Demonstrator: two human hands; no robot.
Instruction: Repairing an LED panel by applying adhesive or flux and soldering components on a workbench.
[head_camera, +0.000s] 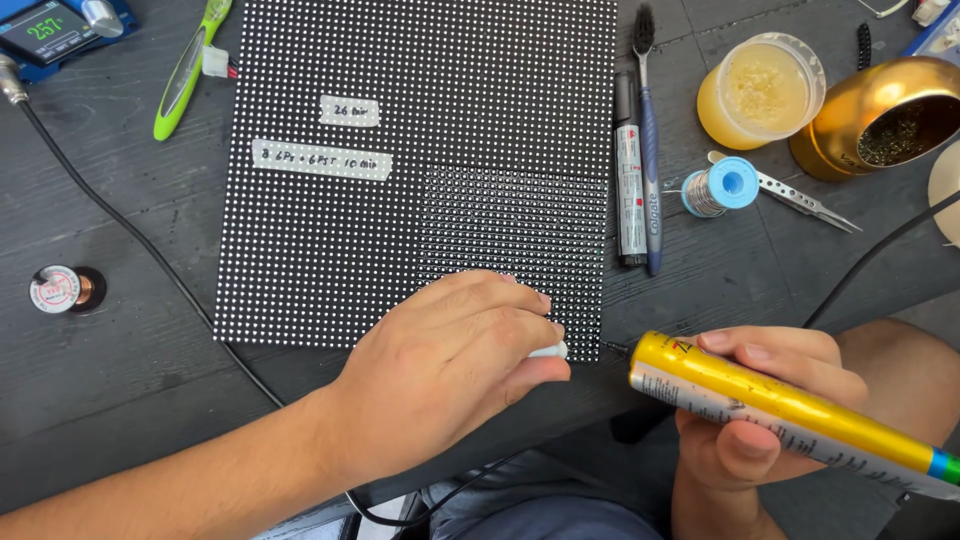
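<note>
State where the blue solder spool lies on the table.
In the head view, the solder spool lies right of the dotted panel, between the toothbrush and the tweezers.

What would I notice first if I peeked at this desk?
First, the big black panel covered in tiny white dots, lying in the middle of the dark table. Next, the right hand at the lower right, gripping a bright yellow tube-shaped tool aimed at the panel's bottom edge, where the left hand pinches something small and white. A shiny gold bowl sits at the top right.
</note>
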